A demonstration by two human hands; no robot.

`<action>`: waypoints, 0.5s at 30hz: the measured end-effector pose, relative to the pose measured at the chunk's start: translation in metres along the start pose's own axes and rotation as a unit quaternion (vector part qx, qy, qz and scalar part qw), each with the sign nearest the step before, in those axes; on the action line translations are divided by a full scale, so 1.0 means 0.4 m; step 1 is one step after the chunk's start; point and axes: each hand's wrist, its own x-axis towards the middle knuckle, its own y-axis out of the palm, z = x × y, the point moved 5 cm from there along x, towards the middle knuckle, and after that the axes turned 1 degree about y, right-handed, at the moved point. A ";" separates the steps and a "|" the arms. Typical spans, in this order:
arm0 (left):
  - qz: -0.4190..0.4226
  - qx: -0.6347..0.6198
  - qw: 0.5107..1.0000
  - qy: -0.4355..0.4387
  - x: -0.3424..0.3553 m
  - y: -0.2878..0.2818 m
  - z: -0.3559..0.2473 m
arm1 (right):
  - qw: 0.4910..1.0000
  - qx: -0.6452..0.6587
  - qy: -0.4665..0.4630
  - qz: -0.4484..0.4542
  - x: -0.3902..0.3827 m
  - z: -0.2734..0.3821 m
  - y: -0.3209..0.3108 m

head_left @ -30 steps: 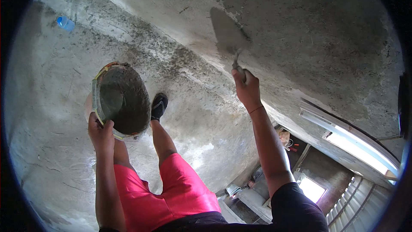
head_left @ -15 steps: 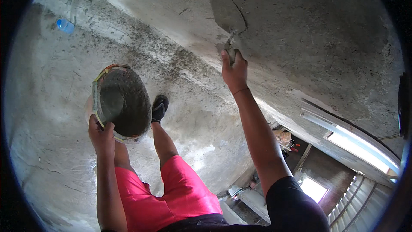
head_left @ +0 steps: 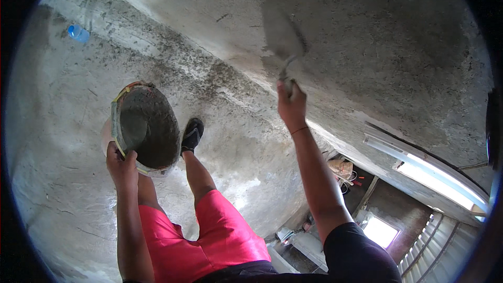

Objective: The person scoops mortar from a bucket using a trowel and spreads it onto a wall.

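My left hand is closed on the rim of a round bucket, held tilted beside my leg. Grey wet mortar coats the inside of the bucket. In my right hand is a trowel, gripped by its handle with the fingers wrapped round it. The trowel's blade is smeared by motion and lies against or just over the wall; I cannot tell whether it touches. A darker, wet-looking grey patch of plaster spreads over the wall around and to the right of the blade.
A blue plastic bottle lies on the concrete floor at the far left. Crumbs of mortar are scattered along the foot of the wall. A bright window is at the right, and a sack-like bundle sits below it.
My right hand and the trowel have moved down and slightly right along the wall. The bucket in my left hand has shifted a little left and down.
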 end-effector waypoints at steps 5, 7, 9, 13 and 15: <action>-0.001 0.004 1.000 0.015 0.002 -0.014 -0.013 | 0.990 0.136 0.020 0.028 -0.096 -0.014 0.065; -0.002 0.018 0.999 0.026 0.001 -0.023 -0.030 | 0.976 0.215 -0.022 -0.018 -0.071 0.057 0.062; -0.021 -0.003 1.000 0.004 -0.005 -0.025 -0.042 | 0.935 0.324 -0.095 -0.106 -0.008 0.147 0.053; 0.005 0.009 1.000 0.003 0.006 -0.045 -0.035 | 0.887 0.416 -0.106 -0.168 0.124 0.193 0.166; 0.003 0.013 1.000 0.016 0.011 -0.040 -0.048 | 0.891 0.408 -0.092 -0.175 0.145 0.177 0.254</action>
